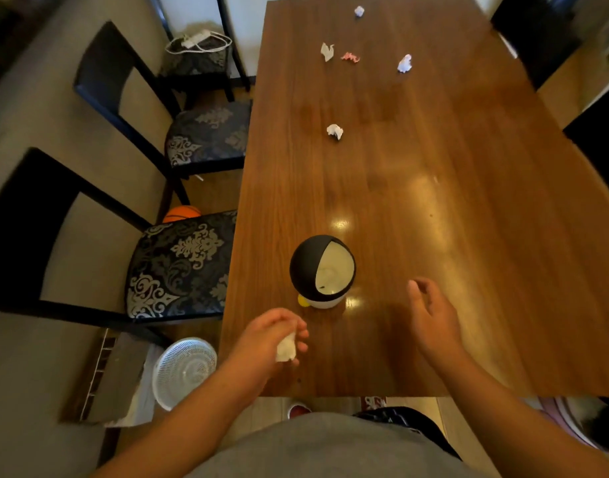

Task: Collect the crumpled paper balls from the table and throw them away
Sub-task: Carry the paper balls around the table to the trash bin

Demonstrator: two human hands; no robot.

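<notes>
Left hand (275, 334) pinching a soft white crumpled paper wad (286, 347) above the glossy wooden table (434, 236), near the round penguin-shaped bin (322, 272). Right hand (430, 315) hovering loosely, fingers slightly curled, seemingly empty though blurred. Five more crumpled balls lying scattered farther away, the nearest ball (335, 131) mid-table.
</notes>
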